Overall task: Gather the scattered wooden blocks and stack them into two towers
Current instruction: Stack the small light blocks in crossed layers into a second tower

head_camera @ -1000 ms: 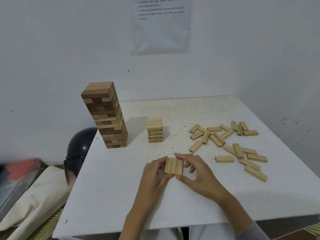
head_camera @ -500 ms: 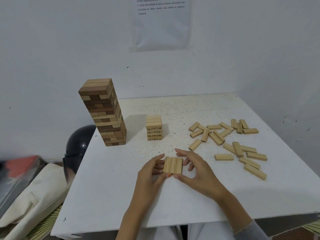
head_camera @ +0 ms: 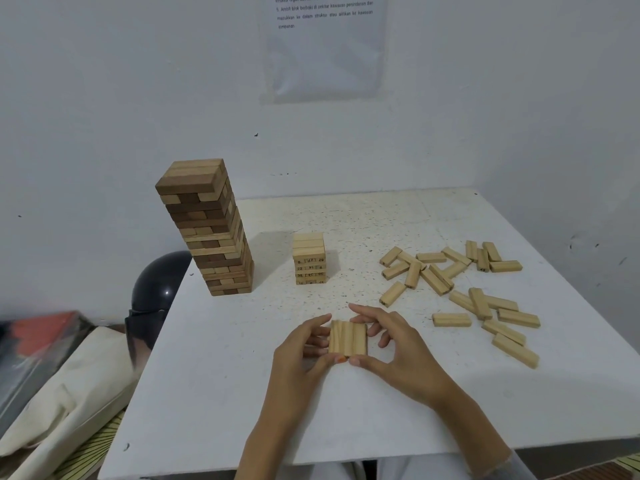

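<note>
A row of three pale wooden blocks lies side by side on the white table, near its front middle. My left hand holds the row's left side and my right hand holds its right side, thumbs at the near edge. A tall tower of mixed brown and pale blocks stands at the table's left. A short tower of pale numbered blocks stands in the middle. Several loose pale blocks lie scattered on the right.
The table sits in a corner with white walls behind and to the right. A paper sheet hangs on the back wall. A dark helmet and a cream bag lie left of the table.
My hands and the three-block row have stayed almost where they were; my fingers have shifted slightly around the row. The view has tilted a little.
</note>
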Demonstrator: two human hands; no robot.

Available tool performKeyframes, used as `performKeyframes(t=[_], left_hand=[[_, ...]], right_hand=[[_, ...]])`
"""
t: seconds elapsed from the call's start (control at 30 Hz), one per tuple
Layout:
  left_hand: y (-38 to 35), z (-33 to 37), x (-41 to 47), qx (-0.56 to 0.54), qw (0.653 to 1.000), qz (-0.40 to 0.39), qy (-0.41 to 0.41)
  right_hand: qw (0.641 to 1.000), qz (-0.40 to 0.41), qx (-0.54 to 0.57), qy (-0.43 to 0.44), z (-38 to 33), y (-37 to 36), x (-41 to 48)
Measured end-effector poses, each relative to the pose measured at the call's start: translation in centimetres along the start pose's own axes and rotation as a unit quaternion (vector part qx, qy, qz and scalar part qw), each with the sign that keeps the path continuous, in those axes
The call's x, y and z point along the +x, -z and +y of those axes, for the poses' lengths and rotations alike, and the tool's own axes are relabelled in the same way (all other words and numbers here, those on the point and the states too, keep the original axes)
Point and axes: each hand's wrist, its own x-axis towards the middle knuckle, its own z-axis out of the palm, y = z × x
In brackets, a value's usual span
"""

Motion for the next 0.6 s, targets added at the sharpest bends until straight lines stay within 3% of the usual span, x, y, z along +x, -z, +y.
performKeyframes(t=[0.33, 0.6], left_hand=[[0.0, 0.7, 0.4, -0.041, 0.998, 0.028, 0.023], [2.2, 3.9, 3.8, -0.016, 0.996, 0.078, -0.050]], right_hand=[[1.000, -0.008, 0.000, 0.011, -0.9, 0.4, 0.9], [0.999, -0.007, -0.003, 0.052, -4.7, 2.7, 5.3]])
